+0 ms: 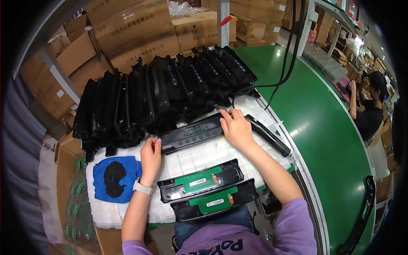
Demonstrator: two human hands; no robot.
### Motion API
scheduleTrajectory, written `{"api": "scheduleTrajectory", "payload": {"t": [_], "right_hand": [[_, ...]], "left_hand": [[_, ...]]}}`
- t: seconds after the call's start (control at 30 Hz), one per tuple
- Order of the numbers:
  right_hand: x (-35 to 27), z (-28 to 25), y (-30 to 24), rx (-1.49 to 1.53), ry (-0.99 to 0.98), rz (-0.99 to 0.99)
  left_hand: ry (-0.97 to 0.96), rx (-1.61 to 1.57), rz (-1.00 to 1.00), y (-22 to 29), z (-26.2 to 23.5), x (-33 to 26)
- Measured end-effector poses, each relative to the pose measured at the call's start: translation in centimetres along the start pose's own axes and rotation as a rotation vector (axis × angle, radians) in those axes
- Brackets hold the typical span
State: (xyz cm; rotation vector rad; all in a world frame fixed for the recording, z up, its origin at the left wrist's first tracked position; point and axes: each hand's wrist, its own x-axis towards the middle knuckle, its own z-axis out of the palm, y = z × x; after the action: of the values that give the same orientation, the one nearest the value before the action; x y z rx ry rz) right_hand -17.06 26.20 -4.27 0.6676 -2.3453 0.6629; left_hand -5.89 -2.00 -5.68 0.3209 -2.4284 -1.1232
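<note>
A long black panel (193, 135) with a row of round buttons and a small display window lies across the white-covered table in front of me. My left hand (150, 155) has its fingers closed round the panel's left end. At the other end, my right hand (237, 129) grips the panel with its fingers over the upper edge. Nearer to me lie two black housings, the upper one (170, 193) and the lower one (244, 194), both with a green circuit board facing up. To the right rests a curved black strip (268, 136).
Many black plastic housings (161, 93) stand packed along the table's far side. A blue cloth (100, 187) at left holds a heap of tiny black parts (114, 175). Black cables (293, 55) hang beside a green surface (297, 102). Another person (369, 110) sits far right.
</note>
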Motion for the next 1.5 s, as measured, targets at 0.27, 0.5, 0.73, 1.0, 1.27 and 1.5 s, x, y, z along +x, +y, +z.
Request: {"api": "scheduleTrajectory", "payload": {"t": [0.27,0.5,0.73,1.0,1.27,1.5], "right_hand": [[1.5,0.8,1.5,-0.073,-0.118,0.091],[1.0,0.0,1.1,-0.021,-0.090,0.106],[1.0,-2.6,1.2,0.200,-0.087,0.128],[0.9,-6.8,2.5,-0.207,-0.181,0.213],[-0.3,-8.9,3.8,-0.349,-0.461,0.403],[-0.6,-8.5,3.4,-0.367,-0.408,0.441]], "left_hand": [[-0.191,0.158,0.322,9.3,-3.9,-5.6],[-0.751,0.605,0.482,13.1,-1.1,-14.4],[-0.637,0.613,0.501,11.8,-0.1,-11.8],[-0.564,0.555,0.536,10.3,0.5,-8.2],[0.228,0.595,0.336,6.0,-8.1,-7.0],[0.526,0.722,-0.069,-0.3,-15.3,-5.7]]}}
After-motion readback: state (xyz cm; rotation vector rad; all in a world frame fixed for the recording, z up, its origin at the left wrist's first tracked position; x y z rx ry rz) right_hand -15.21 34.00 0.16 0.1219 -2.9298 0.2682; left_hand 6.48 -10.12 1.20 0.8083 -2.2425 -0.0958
